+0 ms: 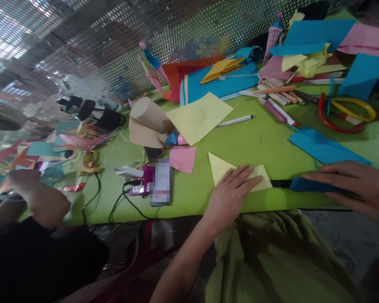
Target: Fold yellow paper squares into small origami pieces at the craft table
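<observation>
My left hand (232, 193) lies flat with its fingers stretched over a pale yellow sheet (215, 167) at the table's near edge. One corner of the sheet sticks out on each side of the hand. To the right, my right hand (356, 187) has straight fingers over a dark blue piece (309, 185), with the thumb below it. A narrow black strip (281, 183) shows between that blue piece and the yellow sheet; its kind is unclear. Beyond the right hand is a blue paper (328, 147).
A larger yellow sheet (202, 115), a white marker (235, 121), a paper roll (150, 115) and a pink paper square (182, 159) lie farther back. A phone (161, 185) with cables is at left. Another person's arm (39, 195) rests at the far left.
</observation>
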{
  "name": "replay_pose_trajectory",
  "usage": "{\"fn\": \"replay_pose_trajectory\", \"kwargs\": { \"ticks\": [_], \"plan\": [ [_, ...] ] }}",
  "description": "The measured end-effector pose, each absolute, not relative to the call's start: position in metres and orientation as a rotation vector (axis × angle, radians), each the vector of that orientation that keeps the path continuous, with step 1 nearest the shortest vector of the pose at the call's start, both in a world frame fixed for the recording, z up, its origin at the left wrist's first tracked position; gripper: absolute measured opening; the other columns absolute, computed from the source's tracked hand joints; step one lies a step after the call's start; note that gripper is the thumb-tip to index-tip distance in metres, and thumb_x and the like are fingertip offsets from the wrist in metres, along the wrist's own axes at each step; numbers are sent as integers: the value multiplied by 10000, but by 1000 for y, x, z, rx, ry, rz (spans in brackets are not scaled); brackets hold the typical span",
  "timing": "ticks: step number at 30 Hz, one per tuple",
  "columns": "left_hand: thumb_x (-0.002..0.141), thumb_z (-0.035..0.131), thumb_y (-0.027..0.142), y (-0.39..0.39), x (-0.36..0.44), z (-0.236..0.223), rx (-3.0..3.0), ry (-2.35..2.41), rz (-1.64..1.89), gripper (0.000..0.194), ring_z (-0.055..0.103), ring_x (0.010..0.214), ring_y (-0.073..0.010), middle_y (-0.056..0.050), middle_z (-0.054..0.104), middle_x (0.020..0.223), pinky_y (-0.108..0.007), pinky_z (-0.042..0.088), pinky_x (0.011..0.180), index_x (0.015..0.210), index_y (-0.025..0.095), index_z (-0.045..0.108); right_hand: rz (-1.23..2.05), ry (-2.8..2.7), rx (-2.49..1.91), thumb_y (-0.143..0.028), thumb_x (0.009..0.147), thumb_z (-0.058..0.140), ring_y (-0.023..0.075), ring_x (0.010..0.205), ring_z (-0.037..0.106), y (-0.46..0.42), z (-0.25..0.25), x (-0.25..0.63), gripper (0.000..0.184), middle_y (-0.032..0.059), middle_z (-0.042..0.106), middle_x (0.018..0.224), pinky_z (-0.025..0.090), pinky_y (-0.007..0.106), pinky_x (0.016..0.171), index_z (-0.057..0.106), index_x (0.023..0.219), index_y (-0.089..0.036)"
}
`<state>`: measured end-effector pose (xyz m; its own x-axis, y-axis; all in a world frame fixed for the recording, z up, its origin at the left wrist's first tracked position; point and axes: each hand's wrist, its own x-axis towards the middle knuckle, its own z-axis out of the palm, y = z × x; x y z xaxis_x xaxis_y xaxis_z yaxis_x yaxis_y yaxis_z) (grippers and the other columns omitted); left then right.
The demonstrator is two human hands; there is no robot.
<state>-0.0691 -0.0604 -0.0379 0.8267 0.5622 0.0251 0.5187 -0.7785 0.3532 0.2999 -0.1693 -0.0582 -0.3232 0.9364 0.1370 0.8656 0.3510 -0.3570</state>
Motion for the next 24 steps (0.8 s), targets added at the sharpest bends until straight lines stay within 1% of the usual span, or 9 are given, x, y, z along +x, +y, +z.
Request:
{"fn": "replay_pose_trajectory", "kwargs": {
  "ticks": [1, 3, 5, 7, 11, 15, 22, 24],
  "plan": [
    [1106, 466, 210, -61, -68, -35, 2685, 818, 153, 514, 336, 1648, -231, -29, 433, 1736, -529, 351, 1339, 1607, 323, 498, 304, -2290, -1606, -513, 1052, 489, 274, 1052, 742, -171, -58, 300, 499, 32, 738, 1259, 623, 403, 821, 576, 1543, -515],
    [1123, 482, 364, -62, -66, -31, 2708, 817, 108, 524, 282, 1669, -261, -46, 350, 1777, -556, 331, 1341, 1645, 339, 445, 297, -2284, -1614, -526, 1056, 478, 273, 1049, 744, -173, -57, 300, 495, 31, 733, 1265, 622, 407, 828, 574, 1542, -524],
    [1122, 474, 460, -63, -64, -29, 2719, 818, 75, 557, 244, 1681, -274, -55, 296, 1797, -566, 311, 1344, 1664, 351, 414, 306, -2279, -1625, -521, 1061, 472, 273, 1066, 741, -175, -57, 299, 496, 32, 727, 1278, 623, 413, 845, 564, 1549, -530],
    [1114, 467, 521, -64, -63, -29, 2720, 816, 49, 589, 228, 1685, -277, -57, 278, 1804, -562, 297, 1349, 1675, 354, 394, 333, -2280, -1620, -513, 1062, 473, 273, 1084, 738, -176, -58, 299, 503, 35, 723, 1286, 626, 413, 854, 549, 1560, -531],
    [1101, 475, 566, -64, -62, -30, 2719, 815, 23, 636, 203, 1691, -284, -64, 246, 1814, -564, 268, 1356, 1688, 351, 364, 342, -2298, -1629, -528, 1054, 477, 281, 1110, 737, -182, -63, 305, 531, 34, 710, 1327, 634, 421, 856, 514, 1584, -535],
    [1099, 468, 578, -64, -63, -30, 2721, 809, 27, 644, 195, 1693, -290, -75, 239, 1816, -569, 261, 1356, 1689, 342, 366, 321, -2299, -1657, -514, 1055, 476, 278, 1131, 738, -187, -66, 306, 528, 30, 701, 1357, 632, 407, 854, 517, 1581, -534],
    [1087, 472, 611, -64, -62, -30, 2721, 807, 22, 682, 187, 1694, -300, -74, 225, 1819, -569, 254, 1356, 1700, 339, 343, 360, -2281, -1657, -517, 1050, 488, 278, 1127, 742, -188, -60, 297, 535, 21, 702, 1353, 643, 394, 810, 508, 1583, -538],
    [1084, 471, 620, -64, -62, -31, 2724, 810, 29, 685, 197, 1692, -304, -78, 233, 1817, -572, 260, 1353, 1696, 338, 352, 391, -2303, -1631, -509, 1053, 493, 269, 1120, 744, -189, -58, 295, 525, 19, 700, 1351, 644, 390, 823, 511, 1576, -549]
  ]
}}
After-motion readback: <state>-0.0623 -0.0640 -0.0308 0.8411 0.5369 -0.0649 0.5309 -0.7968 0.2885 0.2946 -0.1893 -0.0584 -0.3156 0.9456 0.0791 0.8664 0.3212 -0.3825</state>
